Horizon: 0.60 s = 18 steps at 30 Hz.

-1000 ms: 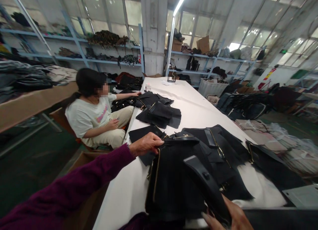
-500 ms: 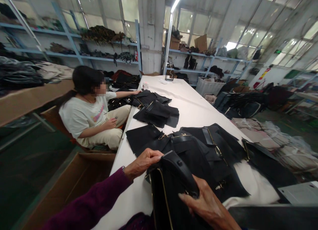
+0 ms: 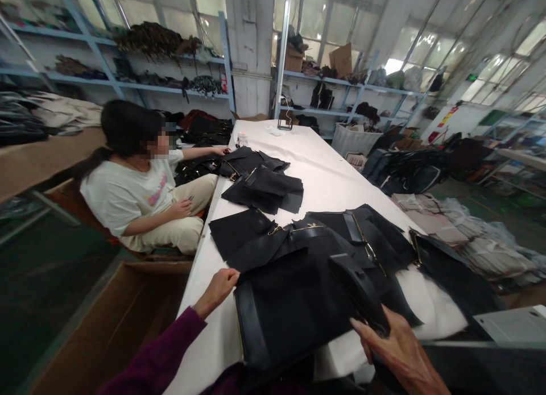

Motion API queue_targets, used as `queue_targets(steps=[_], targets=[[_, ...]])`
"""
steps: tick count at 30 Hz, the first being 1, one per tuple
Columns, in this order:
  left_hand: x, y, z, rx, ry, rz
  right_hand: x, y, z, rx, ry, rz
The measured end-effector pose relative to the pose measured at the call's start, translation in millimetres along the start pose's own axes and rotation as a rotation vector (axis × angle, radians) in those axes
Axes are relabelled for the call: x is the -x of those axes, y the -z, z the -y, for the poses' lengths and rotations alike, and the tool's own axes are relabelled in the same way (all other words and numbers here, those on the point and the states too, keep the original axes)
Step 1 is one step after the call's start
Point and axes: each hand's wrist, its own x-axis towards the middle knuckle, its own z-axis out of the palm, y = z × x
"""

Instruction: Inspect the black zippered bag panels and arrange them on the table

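Observation:
My left hand (image 3: pixel 219 290) pinches the upper left corner of a black fabric bag panel (image 3: pixel 294 304). A gold zipper and a smooth dark strip run along the panel's left edge, and it lies spread toward me at the table's near end. My right hand (image 3: pixel 401 346) is wrapped around a curved black handheld tool (image 3: pixel 359 287) with a wide flat head. The tool is held at the panel's right side; whether it touches the cloth I cannot tell. Just beyond lie more black panels (image 3: pixel 324 236) with gold zippers and clasps.
A person (image 3: pixel 136 190) sits left of the white table (image 3: pixel 333 173), one hand at a stack of black pieces (image 3: pixel 267 187). An open cardboard box (image 3: pixel 140 310) stands below at the left. Bundled pale pieces (image 3: pixel 464 236) lie at the right, near a grey machine (image 3: pixel 512 327).
The black panel has been spread flat toward the left. My left hand has moved from the tool's head to the panel's corner, while my right hand has shifted right with the tool.

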Motion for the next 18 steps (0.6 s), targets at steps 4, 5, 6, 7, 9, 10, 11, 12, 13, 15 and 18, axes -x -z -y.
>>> queue_targets(steps=[4, 5, 6, 7, 9, 10, 11, 12, 13, 15, 18], targets=[[-9, -31.3, -3, -0.396, -0.273, -0.074, -2, -12, -14, -0.030, -0.018, 0.015], [-12, -42.2, -8, -0.517, -0.369, -0.079, -2, -13, -16, -0.032, -0.023, 0.014], [-17, -53.1, -15, -0.600, -0.443, -0.074, -2, -14, -18, -0.031, -0.028, 0.013], [-22, -63.3, -22, -0.609, -0.469, -0.053, -2, -14, -19, -0.028, -0.034, 0.014], [-35, -79.7, -38, -0.487, -0.420, 0.019, -1, -11, -20, -0.012, -0.045, 0.005], [-42, -85.1, -45, -0.399, -0.371, 0.064, 0, -9, -21, 0.000, -0.052, -0.003], [-49, -88.4, -52, -0.317, -0.322, 0.108, 1, -6, -20, 0.011, -0.061, -0.010], [-55, -89.7, -58, -0.255, -0.284, 0.148, 2, -4, -20, 0.021, -0.071, -0.012], [-61, -89.3, -62, -0.214, -0.258, 0.184, 3, -1, -19, 0.026, -0.083, -0.009], [-68, -84.9, -69, -0.150, -0.217, 0.245, 6, 2, -17, 0.027, -0.107, 0.011], [-68, -76.0, -74, -0.049, -0.151, 0.319, 7, 3, -10, 0.026, -0.118, 0.044]])
